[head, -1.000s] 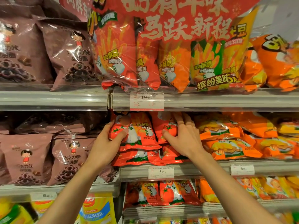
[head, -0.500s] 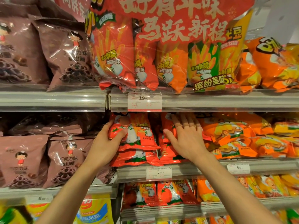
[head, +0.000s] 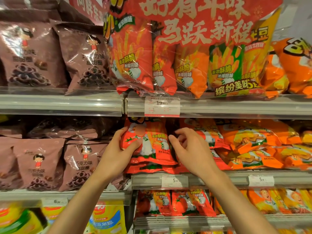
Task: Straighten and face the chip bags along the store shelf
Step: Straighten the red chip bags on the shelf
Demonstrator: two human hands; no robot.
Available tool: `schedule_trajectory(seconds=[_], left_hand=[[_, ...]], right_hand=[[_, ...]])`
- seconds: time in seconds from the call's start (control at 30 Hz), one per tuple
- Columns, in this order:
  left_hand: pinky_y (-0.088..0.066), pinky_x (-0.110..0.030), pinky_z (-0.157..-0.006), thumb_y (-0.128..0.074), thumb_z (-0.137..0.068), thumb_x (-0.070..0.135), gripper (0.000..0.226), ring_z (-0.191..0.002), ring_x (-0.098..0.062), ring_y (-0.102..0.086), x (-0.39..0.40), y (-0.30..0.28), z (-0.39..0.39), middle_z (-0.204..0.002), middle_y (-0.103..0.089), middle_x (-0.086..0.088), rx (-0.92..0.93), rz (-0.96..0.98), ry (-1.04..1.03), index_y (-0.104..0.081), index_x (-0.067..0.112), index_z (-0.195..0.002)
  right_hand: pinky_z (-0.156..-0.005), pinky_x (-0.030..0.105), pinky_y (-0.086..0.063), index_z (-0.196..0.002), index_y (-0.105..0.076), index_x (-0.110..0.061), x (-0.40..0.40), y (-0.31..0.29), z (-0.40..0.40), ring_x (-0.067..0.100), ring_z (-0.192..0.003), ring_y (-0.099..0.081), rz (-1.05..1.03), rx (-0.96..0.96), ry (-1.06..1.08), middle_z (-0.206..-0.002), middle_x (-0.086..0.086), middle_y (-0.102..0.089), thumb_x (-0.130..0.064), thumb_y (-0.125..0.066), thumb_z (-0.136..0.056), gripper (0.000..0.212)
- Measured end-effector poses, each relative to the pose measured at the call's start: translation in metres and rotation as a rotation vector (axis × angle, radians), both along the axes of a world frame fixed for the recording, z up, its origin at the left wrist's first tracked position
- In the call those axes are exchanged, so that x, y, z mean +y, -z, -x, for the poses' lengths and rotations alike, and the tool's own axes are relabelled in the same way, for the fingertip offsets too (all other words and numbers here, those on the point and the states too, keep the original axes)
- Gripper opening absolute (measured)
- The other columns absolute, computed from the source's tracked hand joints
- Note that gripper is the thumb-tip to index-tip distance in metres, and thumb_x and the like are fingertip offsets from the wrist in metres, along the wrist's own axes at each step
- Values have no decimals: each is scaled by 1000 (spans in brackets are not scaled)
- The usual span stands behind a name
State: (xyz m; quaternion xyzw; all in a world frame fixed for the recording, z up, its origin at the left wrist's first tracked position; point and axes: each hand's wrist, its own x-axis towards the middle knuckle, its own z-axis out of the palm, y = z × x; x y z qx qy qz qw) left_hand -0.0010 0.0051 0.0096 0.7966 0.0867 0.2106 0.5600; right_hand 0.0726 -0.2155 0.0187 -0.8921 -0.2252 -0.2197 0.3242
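On the middle shelf point(head: 219, 179) a red tomato chip bag point(head: 152, 142) stands on top of a stack of the same bags. My left hand point(head: 116, 154) grips its left edge, thumb on the front and fingers over the upper corner. At the bag's right edge my right hand point(head: 190, 149) has thumb and curled fingers closing on it, beside a dark gap. To the right of the gap lies another red bag point(head: 206, 132), then tilted orange bags point(head: 249, 139) piled unevenly.
Brown chocolate-ring bags point(head: 38, 162) fill the shelves at left. A large red multipack point(head: 185, 48) overhangs the shelf above. Price tags point(head: 174, 181) sit on the shelf rail. More red bags point(head: 168, 203) stand on the shelf below.
My right hand left the neighbouring bag, where it lay flat, and curled onto the right edge of the red bag. My left hand kept its grip. The camera moved closer.
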Motion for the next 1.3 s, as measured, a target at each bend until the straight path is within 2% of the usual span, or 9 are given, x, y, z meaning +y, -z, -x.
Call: schedule_trajectory(seconds=[0.17,0.3,0.43,0.6,0.73,0.9,1.0,1.17,1.3], left_hand=[[-58,-21,-65,-72,-86,32,57,-89,0,-71,-4,5,23,-118,-60,8,-5,74,113,-44,38,-135],[-59,-24,-71,-74,-81,29,65,-92,-6,-73,-1,13,38,-120,-63,0,6,91,141,-41,35,-136],[-52,-13,-72,-66,-89,46,58,-86,9,-67,-7,10,37,-104,-63,25,40,23,59,-33,41,-137],[-52,-38,-99,-58,-78,76,69,-101,-3,-67,-6,18,27,-101,-67,28,62,-79,-8,-37,50,-138],[-53,-28,-91,-68,-86,56,46,-98,7,-66,-3,27,32,-107,-71,25,-30,-83,-29,-57,40,-127],[-51,-13,-78,-67,-91,37,35,-92,9,-67,22,21,46,-104,-72,19,-85,-28,-128,-58,32,-125],[-52,-26,-87,-67,-89,52,38,-96,6,-66,47,18,59,-106,-71,21,-75,-60,-207,-57,37,-122],[-52,-29,-83,-65,-91,49,35,-95,1,-66,73,10,72,-103,-71,18,-34,-100,-284,-58,35,-122],[-48,-23,-77,-63,-88,53,47,-98,0,-64,78,6,73,-110,-69,15,-34,-147,-313,-56,35,-131]], right_hand=[[-76,27,-42,-153,-34,-22,21,4,12,10,-98,-62,-49,388,-77,-111,-7,-65,-68,-39,-96,73],[-66,15,-43,-143,-44,-30,20,15,21,-4,-81,-59,-245,446,-138,-96,-18,-62,-59,-54,-93,59],[-72,14,-48,-140,-47,-31,13,29,33,0,-89,-62,-358,459,-170,-101,-13,-62,-52,-62,-91,56],[-67,9,-47,-140,-44,-36,7,39,48,-13,-91,-58,-370,455,-173,-108,-17,-62,-47,-64,-92,53],[-69,12,-45,-138,-46,-38,11,35,50,-8,-86,-59,-365,415,-196,-102,-17,-62,-47,-65,-90,52],[-86,16,-47,-144,-42,-35,36,20,46,-6,-101,-59,-285,394,-265,-115,-17,-62,-52,-61,-91,59],[-112,38,-41,-152,-34,-22,48,12,23,13,-134,-47,-140,309,-188,-147,-3,-48,-60,-51,-94,72],[-111,44,-36,-152,-29,-4,77,6,-19,41,-138,-41,257,460,30,-153,25,-36,-74,-38,-92,92],[-115,46,-31,-157,-13,-6,94,10,-30,40,-145,-32,241,623,40,-161,23,-19,-88,-39,-79,116]])
